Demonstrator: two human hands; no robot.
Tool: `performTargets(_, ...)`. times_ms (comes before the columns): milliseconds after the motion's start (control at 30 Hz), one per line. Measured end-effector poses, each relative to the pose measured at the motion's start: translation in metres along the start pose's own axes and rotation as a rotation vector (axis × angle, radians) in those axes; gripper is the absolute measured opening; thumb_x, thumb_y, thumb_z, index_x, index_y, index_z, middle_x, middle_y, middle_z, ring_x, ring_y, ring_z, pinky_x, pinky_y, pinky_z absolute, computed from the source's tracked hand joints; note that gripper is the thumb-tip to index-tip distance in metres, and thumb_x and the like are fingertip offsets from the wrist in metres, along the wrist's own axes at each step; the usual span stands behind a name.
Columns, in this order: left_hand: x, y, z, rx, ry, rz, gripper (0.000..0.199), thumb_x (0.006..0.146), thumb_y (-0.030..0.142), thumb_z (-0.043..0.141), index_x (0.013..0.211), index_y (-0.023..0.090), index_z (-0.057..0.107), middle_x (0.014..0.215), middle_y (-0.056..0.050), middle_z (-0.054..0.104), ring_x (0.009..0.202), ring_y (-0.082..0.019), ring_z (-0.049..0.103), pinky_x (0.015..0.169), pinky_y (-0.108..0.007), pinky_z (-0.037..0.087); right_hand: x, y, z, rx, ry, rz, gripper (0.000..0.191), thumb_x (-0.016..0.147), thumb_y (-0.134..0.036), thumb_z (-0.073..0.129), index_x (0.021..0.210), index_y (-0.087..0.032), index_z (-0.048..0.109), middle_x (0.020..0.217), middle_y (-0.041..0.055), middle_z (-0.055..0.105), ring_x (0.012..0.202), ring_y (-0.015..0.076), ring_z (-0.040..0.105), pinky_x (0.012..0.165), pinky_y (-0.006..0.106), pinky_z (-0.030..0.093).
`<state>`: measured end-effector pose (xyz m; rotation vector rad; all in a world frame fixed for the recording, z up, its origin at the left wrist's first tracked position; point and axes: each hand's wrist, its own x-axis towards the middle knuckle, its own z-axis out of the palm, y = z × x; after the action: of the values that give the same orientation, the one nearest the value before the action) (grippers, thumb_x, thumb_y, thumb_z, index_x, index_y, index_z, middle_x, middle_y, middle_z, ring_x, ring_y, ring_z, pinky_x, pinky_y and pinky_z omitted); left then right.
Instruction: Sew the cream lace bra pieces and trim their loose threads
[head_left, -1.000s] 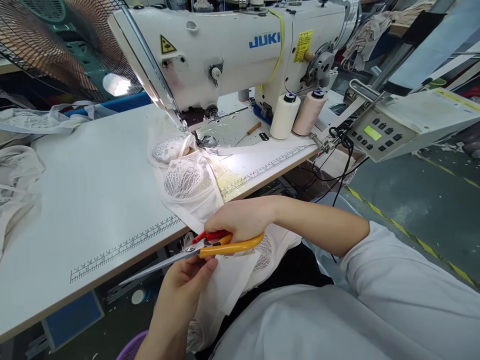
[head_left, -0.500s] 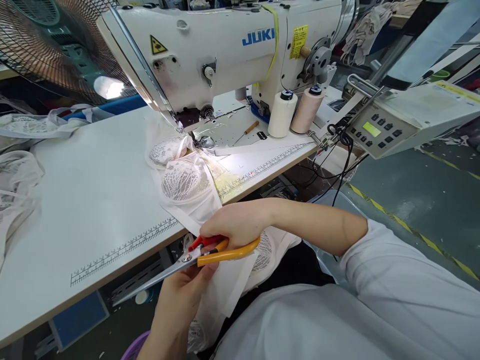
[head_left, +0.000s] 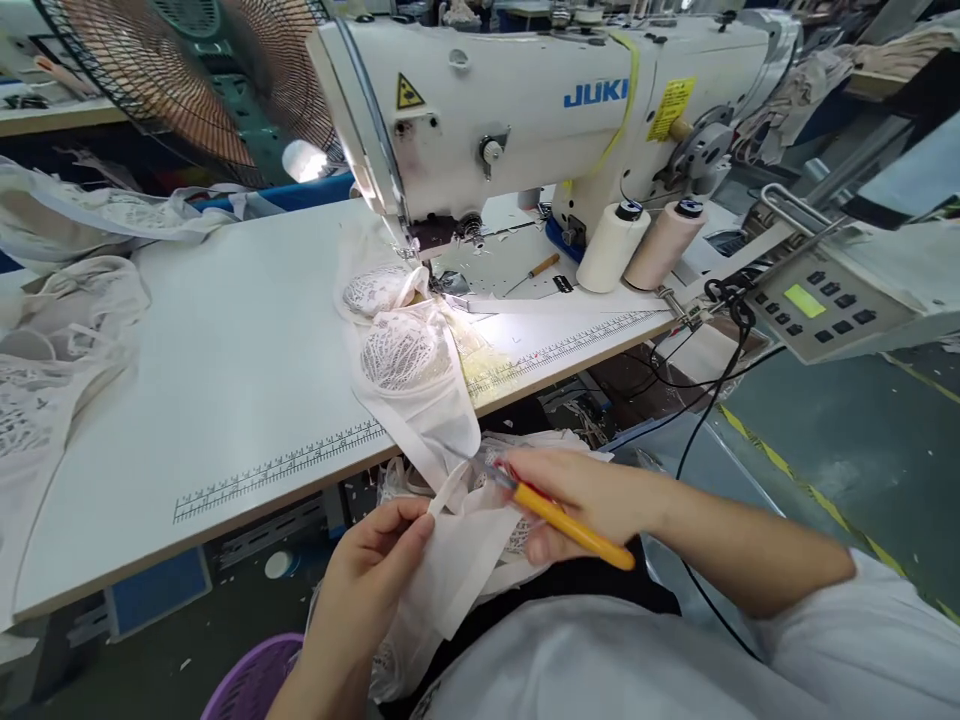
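Observation:
My right hand (head_left: 581, 490) is closed on scissors (head_left: 574, 528) with yellow-orange handles and a bit of red. Their blades point up and left, lying at a white fabric band near the table's front edge. My left hand (head_left: 379, 560) pinches the end of that white band (head_left: 450, 490) between thumb and fingers. White lace-cupped bras hang off the edge onto my lap, joined in a run. One bra (head_left: 401, 352) lies on the table, its upper cup near the needle of the sewing machine (head_left: 517, 100). The blade tips are partly hidden by fabric.
Two thread cones (head_left: 613, 248) stand on the right by an awl (head_left: 541, 268) and a small black blade. A control box (head_left: 825, 300) hangs further right. More white bras (head_left: 75, 330) lie at the left, with a fan (head_left: 225, 90) behind. A purple basket (head_left: 255, 680) is below.
The scissors have swung from pointing down-left across my left hand to pointing up-left at the fabric. My right hand has moved right, and the left now pinches the band. The view has shifted left.

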<state>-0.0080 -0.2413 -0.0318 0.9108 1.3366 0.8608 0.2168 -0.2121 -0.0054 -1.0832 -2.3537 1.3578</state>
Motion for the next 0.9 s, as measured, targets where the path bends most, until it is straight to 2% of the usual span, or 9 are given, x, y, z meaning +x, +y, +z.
performTargets(100,-0.001,0.000,-0.001,-0.003,0.026,0.020,0.023,0.058,0.038,0.074,0.066,0.017,0.067,0.061,-0.001,0.062,0.055,-0.012,0.051,0.049,-0.019,0.041,-0.017,0.012,0.012,-0.129,-0.200,0.102,0.043,0.074,-0.061,0.051,0.073,-0.019,0.043,0.067,-0.0001,0.047,0.055,0.0124,0.040,0.049,0.024,0.031)
performTargets(167,0.000,0.000,0.000,-0.017,0.010,0.018,0.022,0.058,0.037,0.074,0.065,0.017,0.068,0.063,-0.002,0.063,0.057,-0.012,0.051,0.050,-0.019,0.041,-0.022,0.017,0.019,-0.192,-0.249,0.133,0.044,0.077,-0.062,0.046,0.074,-0.018,0.046,0.068,0.0016,0.050,0.055,0.0137,0.043,0.048,0.024,0.030)
performTargets(467,-0.003,0.005,0.008,0.048,-0.034,-0.052,0.027,0.058,0.042,0.073,0.060,0.017,0.063,0.055,0.000,0.057,0.049,-0.011,0.048,0.046,-0.020,0.040,-0.007,0.005,0.030,-0.219,-0.189,0.152,0.043,0.078,-0.061,0.043,0.074,-0.019,0.047,0.067,0.0025,0.055,0.055,0.0154,0.048,0.048,0.024,0.031)
performTargets(700,-0.002,0.003,0.007,0.080,-0.007,-0.023,0.028,0.057,0.043,0.072,0.056,0.017,0.063,0.052,0.001,0.056,0.046,-0.010,0.045,0.043,-0.019,0.038,-0.006,0.000,0.033,-0.185,-0.182,0.209,0.045,0.077,-0.062,0.043,0.074,-0.018,0.050,0.068,0.0049,0.058,0.058,0.0177,0.053,0.048,0.024,0.033)
performTargets(900,-0.002,0.009,0.008,0.117,-0.024,-0.013,0.026,0.060,0.041,0.071,0.057,0.016,0.063,0.054,0.001,0.056,0.048,-0.010,0.045,0.045,-0.019,0.038,-0.005,0.006,0.042,-0.154,-0.149,0.289,0.048,0.075,-0.065,0.045,0.072,-0.018,0.049,0.066,0.0043,0.056,0.057,0.0166,0.050,0.049,0.024,0.033)
